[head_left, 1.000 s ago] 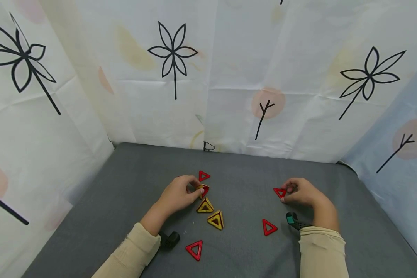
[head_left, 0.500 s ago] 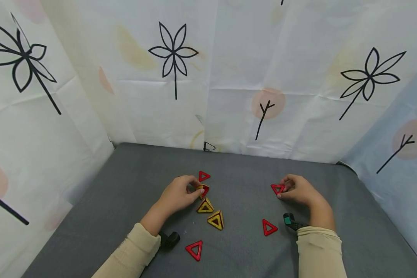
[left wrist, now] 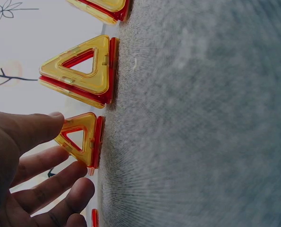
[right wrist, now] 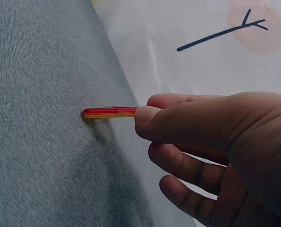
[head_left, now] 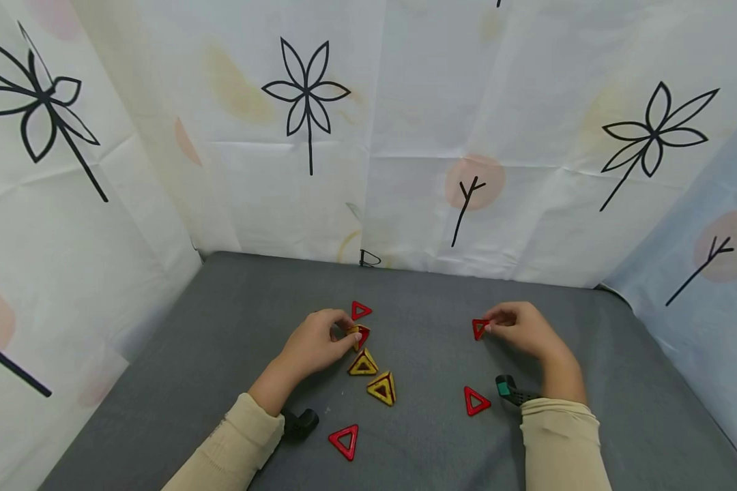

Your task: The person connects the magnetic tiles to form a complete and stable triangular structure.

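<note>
Pinching the tile [right wrist: 111,112] from 3 o'clock (right grip [head_left: 527,332]) and pyramid [left wrist: 90,137] from 9 o'clock (left grip [head_left: 318,344]), we judge them light, stiff, best held edgewise.

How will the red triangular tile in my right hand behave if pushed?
The red tile is probably stiff: its edge looks straight. It's likely light, being thin with an open middle. Straight sides suggest it won't easily roll.
</note>
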A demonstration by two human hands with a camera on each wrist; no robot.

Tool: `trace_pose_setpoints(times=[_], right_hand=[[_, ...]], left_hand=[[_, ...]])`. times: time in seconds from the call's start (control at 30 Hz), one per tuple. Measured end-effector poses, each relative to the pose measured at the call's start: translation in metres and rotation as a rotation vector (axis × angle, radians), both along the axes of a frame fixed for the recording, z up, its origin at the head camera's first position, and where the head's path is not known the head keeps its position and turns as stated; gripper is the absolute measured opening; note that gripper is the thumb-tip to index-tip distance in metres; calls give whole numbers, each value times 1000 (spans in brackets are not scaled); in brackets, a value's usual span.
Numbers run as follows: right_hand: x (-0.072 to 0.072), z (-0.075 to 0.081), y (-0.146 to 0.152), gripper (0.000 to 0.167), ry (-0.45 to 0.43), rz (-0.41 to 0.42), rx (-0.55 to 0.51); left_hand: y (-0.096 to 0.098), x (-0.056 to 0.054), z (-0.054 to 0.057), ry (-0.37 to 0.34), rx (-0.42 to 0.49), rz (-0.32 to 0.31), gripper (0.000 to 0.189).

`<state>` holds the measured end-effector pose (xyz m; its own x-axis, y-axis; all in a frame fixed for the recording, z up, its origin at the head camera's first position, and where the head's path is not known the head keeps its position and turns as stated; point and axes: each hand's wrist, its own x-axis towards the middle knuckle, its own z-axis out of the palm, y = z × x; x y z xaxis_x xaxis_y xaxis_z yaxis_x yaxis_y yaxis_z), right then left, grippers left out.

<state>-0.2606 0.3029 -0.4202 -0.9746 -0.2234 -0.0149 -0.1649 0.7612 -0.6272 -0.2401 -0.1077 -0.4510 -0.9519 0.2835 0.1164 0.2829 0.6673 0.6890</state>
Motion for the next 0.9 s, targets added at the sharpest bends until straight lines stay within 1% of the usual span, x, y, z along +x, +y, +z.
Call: trace_pose_setpoints(times=[0.27, 0.53, 0.73, 0.9], right_hand=[[-2, 3, -13, 19, 43, 21, 7], [-7, 3, -29, 17, 62, 50, -11], [-11, 0, -48, 15, 72, 80, -29], [-11, -2, -70, 15, 88, 109, -60]], left_hand=[[0, -2, -1, 5, -17, 6, 14], [0, -3, -2, 10, -30, 13, 29], [-1, -3, -2, 11, -33, 4, 28], [-1, -3, -2, 6, -40, -7, 28]])
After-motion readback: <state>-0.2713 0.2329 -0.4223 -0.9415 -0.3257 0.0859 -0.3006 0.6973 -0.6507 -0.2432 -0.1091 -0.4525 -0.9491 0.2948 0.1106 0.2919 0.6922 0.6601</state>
